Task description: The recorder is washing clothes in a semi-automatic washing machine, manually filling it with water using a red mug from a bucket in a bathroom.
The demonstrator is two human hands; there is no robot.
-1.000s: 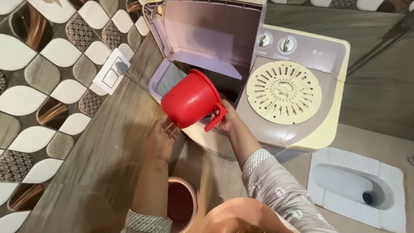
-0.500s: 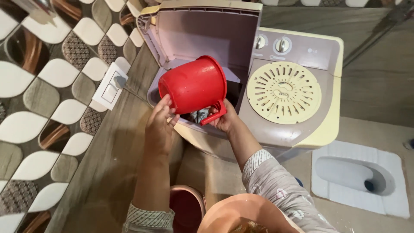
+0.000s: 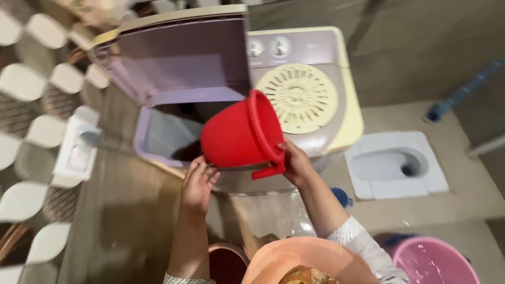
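Right hand [image 3: 297,164] clenched on the handle of the red mug [image 3: 243,135], left hand [image 3: 198,181] fingers propping its base, tipped over the washing machine's open tub [image 3: 163,138] — pouring looks underway, steadiness needed.

Open tub mouth [image 3: 168,138] of the washing machine [image 3: 315,142] lies free at nine o'clock of the red mug [image 3: 239,135]; raised lid [image 3: 189,58] walls off twelve o'clock, cream spinner cover [image 3: 297,97] closes two o'clock.
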